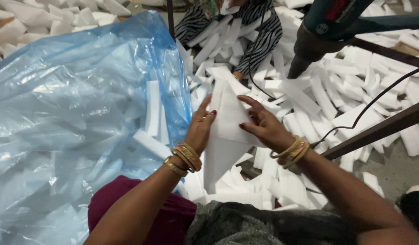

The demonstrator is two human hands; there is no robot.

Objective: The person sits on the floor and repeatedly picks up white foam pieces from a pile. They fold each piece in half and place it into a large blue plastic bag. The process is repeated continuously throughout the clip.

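Both my hands hold a white foam sheet (225,131) folded into a pointed shape in front of me. My left hand (201,129) presses its left edge with fingers closed against it. My right hand (264,127) grips the right side, thumb and fingers spread over the foam. Gold bangles (187,156) sit on both wrists. A dark heat gun (325,29) hangs above at the upper right, its nozzle pointing down-left toward the foam.
A big blue plastic bag (73,118) full of white foam strips fills the left. Loose foam strips (318,95) cover the floor ahead. Dark metal bars (377,129) and a black cable cross the right. Another person in striped clothing (259,27) sits beyond.
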